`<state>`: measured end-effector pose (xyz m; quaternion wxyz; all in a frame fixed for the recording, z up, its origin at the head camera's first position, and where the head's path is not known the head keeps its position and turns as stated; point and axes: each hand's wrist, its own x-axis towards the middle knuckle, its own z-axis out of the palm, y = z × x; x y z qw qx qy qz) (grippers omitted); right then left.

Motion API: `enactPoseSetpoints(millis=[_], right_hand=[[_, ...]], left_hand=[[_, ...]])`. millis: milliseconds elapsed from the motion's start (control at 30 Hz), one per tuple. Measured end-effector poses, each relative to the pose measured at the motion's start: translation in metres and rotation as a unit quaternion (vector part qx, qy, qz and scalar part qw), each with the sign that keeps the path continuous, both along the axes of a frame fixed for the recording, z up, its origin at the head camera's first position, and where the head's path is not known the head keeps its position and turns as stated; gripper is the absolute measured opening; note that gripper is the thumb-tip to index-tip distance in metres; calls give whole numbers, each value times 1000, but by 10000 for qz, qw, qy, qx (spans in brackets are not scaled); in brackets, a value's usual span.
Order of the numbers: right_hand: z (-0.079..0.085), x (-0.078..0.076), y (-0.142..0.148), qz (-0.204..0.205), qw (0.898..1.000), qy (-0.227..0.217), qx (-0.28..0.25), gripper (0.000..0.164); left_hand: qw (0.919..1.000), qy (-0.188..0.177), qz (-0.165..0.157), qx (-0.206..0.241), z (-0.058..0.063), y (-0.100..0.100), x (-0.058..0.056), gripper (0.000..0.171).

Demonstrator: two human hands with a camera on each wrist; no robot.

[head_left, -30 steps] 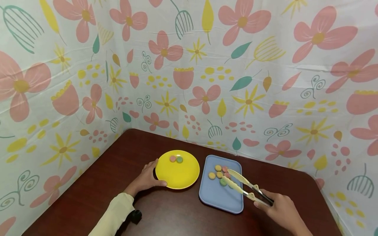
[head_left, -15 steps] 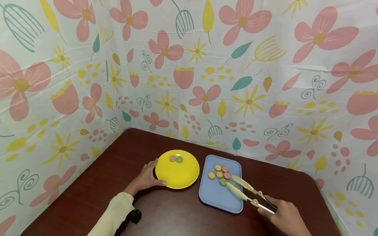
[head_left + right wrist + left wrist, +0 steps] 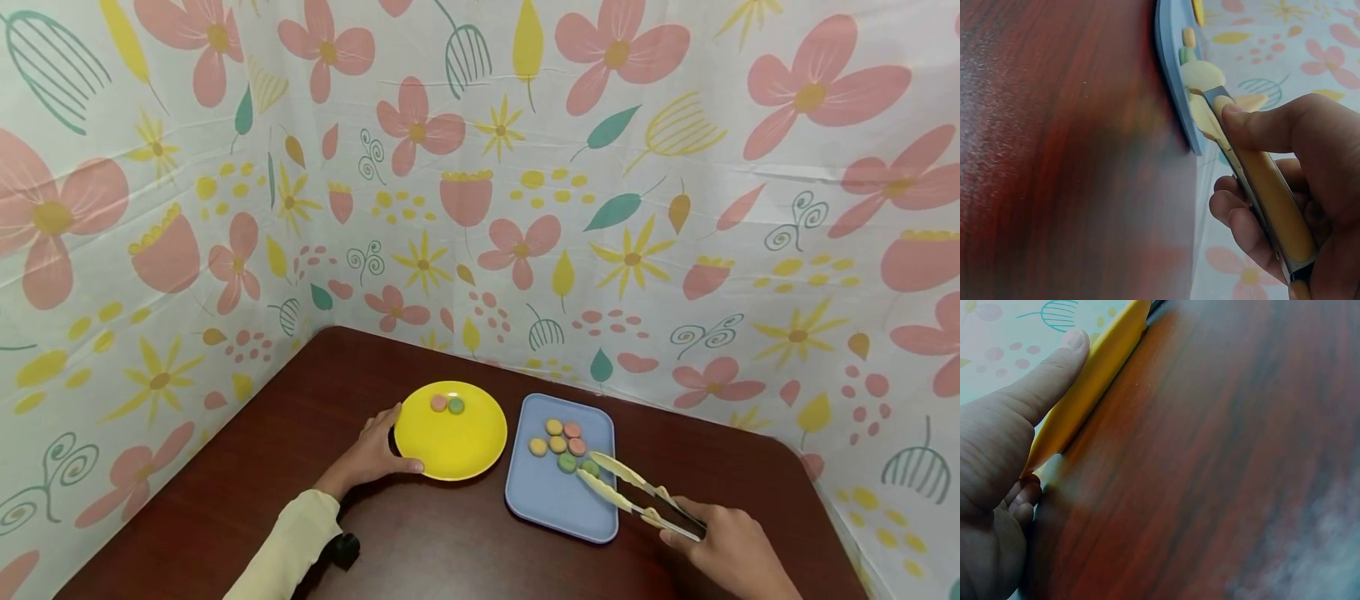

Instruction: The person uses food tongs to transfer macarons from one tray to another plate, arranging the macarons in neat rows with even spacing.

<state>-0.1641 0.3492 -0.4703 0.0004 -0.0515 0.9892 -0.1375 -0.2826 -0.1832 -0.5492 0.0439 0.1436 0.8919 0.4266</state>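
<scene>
My left hand [image 3: 371,450] holds the left edge of the yellow plate [image 3: 450,446]; in the left wrist view its thumb [image 3: 1054,375] lies along the plate's rim [image 3: 1091,381]. On that plate sit a pink macaron [image 3: 438,403] and a green macaron [image 3: 456,406]. Tongs [image 3: 626,500] are gripped in my right hand [image 3: 727,542], their arms spread. The tips reach over the blue tray [image 3: 555,508], one on each side of a green macaron [image 3: 591,469]; contact cannot be told. Another green macaron [image 3: 567,462], two pink ones [image 3: 576,446] and three yellow ones [image 3: 537,447] lie close by.
Plate and tray stand side by side on a dark wooden table [image 3: 435,550], a narrow gap between them. A flower-printed cloth [image 3: 517,167] rises behind and on the left. Near my left wrist is a small black object [image 3: 345,550].
The tongs have drawn back toward the near right, from over the pink macarons to the green macaron at the tray's right. My left hand and the plate stay put.
</scene>
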Motion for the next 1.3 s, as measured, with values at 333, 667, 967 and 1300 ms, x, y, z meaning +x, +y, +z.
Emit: enactPoseSetpoints(millis=[333,667,967,1300], right_hand=[[7,4,-4,-52,9999,-110,-32,56],[1,7,3,-9,9992,357,-198,57],[-8,10,2,-67,9979,543,-349,55],[-4,7,-4,-34,9957,812,-448,57]], left_hand=[[10000,-4,-67,28,1,0,2,127],[9999,69,-95,-13,1,1,-1,127],[9999,63,-117,-24,1,1,-1,127],[9999,-1,-114,18,1,2,0,127]])
